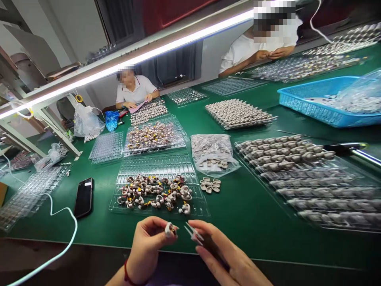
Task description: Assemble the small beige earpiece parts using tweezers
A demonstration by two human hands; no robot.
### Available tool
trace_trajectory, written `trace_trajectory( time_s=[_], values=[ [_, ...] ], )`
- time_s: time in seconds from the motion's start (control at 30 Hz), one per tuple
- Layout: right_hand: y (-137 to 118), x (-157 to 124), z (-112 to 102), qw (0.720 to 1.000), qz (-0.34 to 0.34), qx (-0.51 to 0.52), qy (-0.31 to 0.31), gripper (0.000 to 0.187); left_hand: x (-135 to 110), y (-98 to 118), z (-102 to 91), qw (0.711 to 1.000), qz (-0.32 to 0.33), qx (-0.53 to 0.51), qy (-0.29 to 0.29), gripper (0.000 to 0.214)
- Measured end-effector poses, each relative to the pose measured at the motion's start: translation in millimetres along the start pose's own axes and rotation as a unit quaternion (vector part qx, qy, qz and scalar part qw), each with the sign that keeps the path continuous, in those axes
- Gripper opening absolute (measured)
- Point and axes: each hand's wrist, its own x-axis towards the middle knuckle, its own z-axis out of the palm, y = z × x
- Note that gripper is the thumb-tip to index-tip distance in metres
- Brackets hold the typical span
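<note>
Near the table's front edge, my left hand (144, 243) pinches a small earbud-like part (168, 230), white outside with a dark and gold piece showing. A red band circles that wrist. My right hand (222, 254) is closed around tweezers (194, 232), whose tips are apart and point toward the part without touching it. Just beyond my hands lies a clear plastic tray (157, 161) with a heap of similar curved parts (154, 192), some with yellow bits. To its right are several small beige shells (210, 185), beside a plastic bag (212, 147) of more shells.
A phone (83, 197) and white cable (70, 234) lie at left. Right are trays of beige pieces (285, 153) and a blue basket (315, 115). Another heaped tray (175, 123) stands further back. Two co-workers (135, 90) sit across the green table (238, 222), beneath a light bar (190, 37).
</note>
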Motion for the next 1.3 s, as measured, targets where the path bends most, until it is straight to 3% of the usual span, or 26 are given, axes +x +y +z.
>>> trace_trajectory(
  time_s=[0.2, 0.3, 0.37, 0.43, 0.53, 0.67, 0.77, 0.87, 1.0, 1.3],
  values=[
    [-17.0, 1.3, -0.5, 0.958, 0.138, 0.248, 0.041, 0.027, 1.7, 2.1, 4.9, 0.998, -0.03, -0.046, 0.011, 0.027],
    [-13.3, 2.9, -6.2, 0.908, 0.197, 0.369, 0.027, 0.025, 1.5, 2.3, 4.9, 0.997, -0.042, -0.059, 0.008, 0.026],
    [-4.9, 2.4, -8.6, 0.872, 0.213, 0.44, 0.01, 0.027, 1.5, 2.2, 4.7, 0.997, -0.045, -0.067, 0.004, 0.026],
    [3.5, 1.0, -9.7, 0.862, 0.195, 0.468, -0.009, 0.033, 1.7, 1.8, 4.5, 0.996, -0.048, -0.074, -0.001, 0.026],
    [6.4, -0.9, -9.9, 0.887, 0.179, 0.425, -0.009, 0.044, 2.2, 0.8, 4.2, 0.996, -0.051, -0.074, -0.007, 0.025],
    [-8.4, -0.8, -7.9, 0.931, 0.17, 0.323, 0.017, 0.04, 1.5, -0.7, 4.9, 0.998, -0.04, -0.056, -0.009, 0.024],
    [-16.1, 1.5, -4.8, 0.963, 0.082, 0.25, 0.055, 0.033, 0.3, -0.9, 6.6, 0.999, -0.025, -0.045, -0.015, 0.023],
    [-14.5, 4.4, -3.3, 0.988, -0.042, 0.113, 0.094, 0.025, -0.3, -0.8, 8.1, 0.999, -0.015, -0.038, -0.024, 0.021],
    [-11.9, 7.1, -4.0, 0.98, -0.166, -0.03, 0.103, 0.018, 0.6, -1.7, 8.3, 0.999, -0.005, -0.035, -0.031, 0.019],
    [-14.1, 2.1, -2.9, 0.976, -0.196, -0.057, 0.068, 0.016, -0.2, -2.6, 7.4, 0.999, 0.003, -0.031, -0.027, 0.02]
  ],
)
